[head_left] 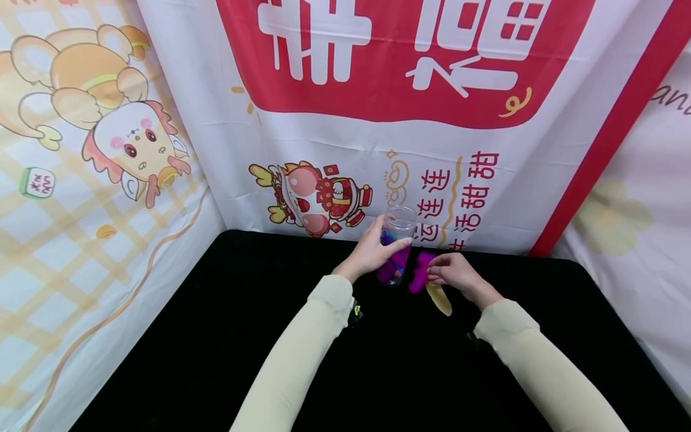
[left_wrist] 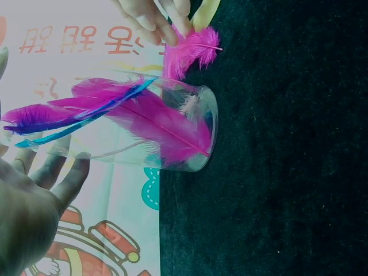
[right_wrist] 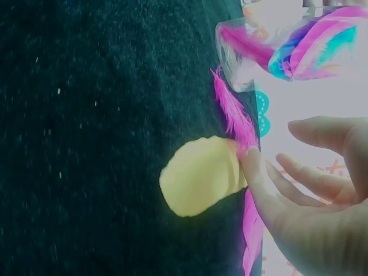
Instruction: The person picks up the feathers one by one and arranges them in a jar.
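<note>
My left hand (head_left: 372,249) grips a clear cup (head_left: 399,219) round its side, in the head view. Inside the cup lie pink feathers (left_wrist: 167,126) and a blue one (left_wrist: 95,115), seen through its wall in the left wrist view. Just right of the cup is my right hand (head_left: 459,273), its fingertips together at the narrow end of a pale yellow feather (right_wrist: 198,178). A loose pink feather (right_wrist: 233,112) passes behind those fingertips in the right wrist view; whether they also hold it is unclear.
Black cloth covers the table (head_left: 243,330). Behind its far edge hangs a white and red printed curtain (head_left: 324,132), close to the cup. More printed cloth (head_left: 81,240) hangs at the left side.
</note>
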Motion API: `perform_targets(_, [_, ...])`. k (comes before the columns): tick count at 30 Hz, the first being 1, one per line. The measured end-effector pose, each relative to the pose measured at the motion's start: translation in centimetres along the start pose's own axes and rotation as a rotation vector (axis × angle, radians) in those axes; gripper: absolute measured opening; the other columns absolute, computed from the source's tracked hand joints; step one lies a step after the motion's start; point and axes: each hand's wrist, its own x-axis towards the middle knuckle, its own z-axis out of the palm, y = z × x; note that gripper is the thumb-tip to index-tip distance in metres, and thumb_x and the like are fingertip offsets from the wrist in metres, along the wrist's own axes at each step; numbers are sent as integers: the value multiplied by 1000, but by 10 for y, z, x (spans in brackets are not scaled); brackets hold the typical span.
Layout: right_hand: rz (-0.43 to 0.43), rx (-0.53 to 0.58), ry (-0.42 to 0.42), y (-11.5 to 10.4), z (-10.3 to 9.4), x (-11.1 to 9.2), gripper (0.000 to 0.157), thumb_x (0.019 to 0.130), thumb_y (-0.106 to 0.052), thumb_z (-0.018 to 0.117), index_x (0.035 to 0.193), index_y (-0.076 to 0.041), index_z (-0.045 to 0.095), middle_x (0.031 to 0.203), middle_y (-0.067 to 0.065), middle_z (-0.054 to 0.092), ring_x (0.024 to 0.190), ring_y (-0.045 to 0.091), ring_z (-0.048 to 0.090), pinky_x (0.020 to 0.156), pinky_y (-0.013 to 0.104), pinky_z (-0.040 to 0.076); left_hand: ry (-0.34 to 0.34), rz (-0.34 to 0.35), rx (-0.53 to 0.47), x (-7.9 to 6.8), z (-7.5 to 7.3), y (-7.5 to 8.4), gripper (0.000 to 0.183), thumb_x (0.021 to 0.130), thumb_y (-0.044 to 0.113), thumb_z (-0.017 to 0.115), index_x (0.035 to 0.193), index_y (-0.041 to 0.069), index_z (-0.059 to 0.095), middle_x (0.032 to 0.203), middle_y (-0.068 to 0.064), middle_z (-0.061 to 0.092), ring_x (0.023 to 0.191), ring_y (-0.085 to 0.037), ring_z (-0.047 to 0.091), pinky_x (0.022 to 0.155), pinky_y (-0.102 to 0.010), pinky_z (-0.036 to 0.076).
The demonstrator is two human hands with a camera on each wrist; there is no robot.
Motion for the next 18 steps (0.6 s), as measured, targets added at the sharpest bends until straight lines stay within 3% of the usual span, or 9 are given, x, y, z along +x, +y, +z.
perform_targets(10, [55,127,59,1,12,7,37,97,1,63,126,21,52,107,25,71,87,20,74,88,41,59,3,-19,12,0,1,0,78,91,56,73,151,17,40,144,-7,49,134,-22,48,114,-42,38])
perform_targets(18, [78,137,46,3,18,12,43,96,-1,66,129,21,49,104,20,71,82,16,72,83,35,61,1,-19,17,1,0,2,78,92,54,73,151,16,39,145,-7,49,135,-22,48,115,-41,37])
